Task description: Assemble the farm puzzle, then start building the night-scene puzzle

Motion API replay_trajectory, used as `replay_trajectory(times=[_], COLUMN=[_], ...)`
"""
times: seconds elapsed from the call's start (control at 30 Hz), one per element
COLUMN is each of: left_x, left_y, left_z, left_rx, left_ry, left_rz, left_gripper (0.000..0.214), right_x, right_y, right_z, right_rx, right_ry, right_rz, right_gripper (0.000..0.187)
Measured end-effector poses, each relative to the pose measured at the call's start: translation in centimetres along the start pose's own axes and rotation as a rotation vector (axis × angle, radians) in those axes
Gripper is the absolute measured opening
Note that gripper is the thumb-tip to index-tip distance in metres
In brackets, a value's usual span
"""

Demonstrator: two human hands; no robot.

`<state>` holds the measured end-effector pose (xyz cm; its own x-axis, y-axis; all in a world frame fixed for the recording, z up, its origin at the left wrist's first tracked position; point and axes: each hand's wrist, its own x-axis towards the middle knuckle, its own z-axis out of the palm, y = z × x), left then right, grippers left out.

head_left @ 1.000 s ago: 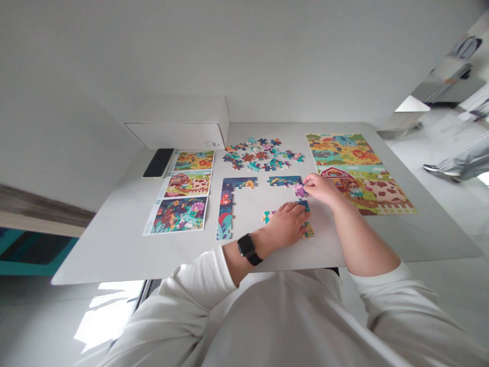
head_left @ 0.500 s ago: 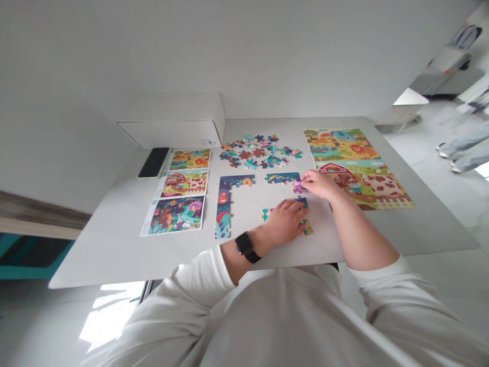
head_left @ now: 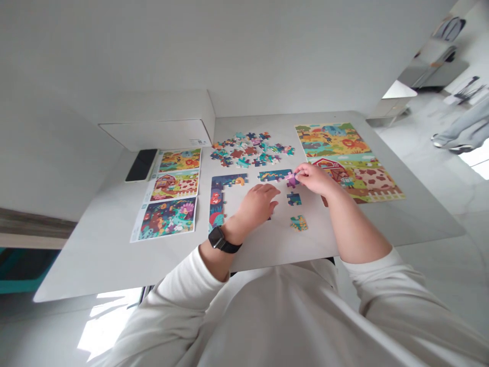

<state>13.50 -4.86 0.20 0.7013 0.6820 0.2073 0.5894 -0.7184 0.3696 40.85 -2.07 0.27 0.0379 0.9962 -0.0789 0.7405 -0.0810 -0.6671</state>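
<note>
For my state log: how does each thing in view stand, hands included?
Bare right hand: pinching purple cardboard puzzle piece
Bare left hand: palm down, thumb apart
L-shaped blue cardboard puzzle section: joined
Colourful cardboard puzzle pieces: spread loosely
Black rectangular phone: screen dark
White cardboard box: looks shut
Black square smartwatch: screen dark
Large colourful animal pictures: flat

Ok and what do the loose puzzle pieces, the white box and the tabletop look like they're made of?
Loose puzzle pieces: probably printed cardboard, fairly matte; pale edges show, though thin wood is possible. White box: likely cardboard, matte, judging by its flat, thin-edged front panel. Tabletop: pale, smooth-looking, low sheen; laminate or stone, I can't tell.
</note>
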Motion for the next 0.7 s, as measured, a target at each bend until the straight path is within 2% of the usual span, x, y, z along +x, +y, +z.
replay_trajectory(times=[0.2, 0.47, 0.6, 0.7], left_x=[-0.4, -0.7, -0.9, -0.9], left_y=[1.7, 2.1, 2.8, 3.4], left_z=[1.2, 1.4, 2.0, 2.5], left_rx=[0.031, -0.043, -0.061, -0.023], left_ry=[-0.105, -0.099, -0.111, -0.124], left_rz=[0.074, 0.148, 0.198, 0.183], left_gripper=[0.036, 0.056, 0.047, 0.042], right_x=[0.2, 0.0, 0.1, 0.1], right_y=[0.2, -0.2, -0.3, -0.2], right_z=[0.1, 0.3, 0.3, 0.4], right_rx=[-0.019, -0.02, -0.024, -0.028], right_ry=[0.025, 0.023, 0.002, -0.006], right_rz=[0.005, 0.001, 0.005, 0.001], right_gripper=[0.016, 0.014, 0.015, 0.014])
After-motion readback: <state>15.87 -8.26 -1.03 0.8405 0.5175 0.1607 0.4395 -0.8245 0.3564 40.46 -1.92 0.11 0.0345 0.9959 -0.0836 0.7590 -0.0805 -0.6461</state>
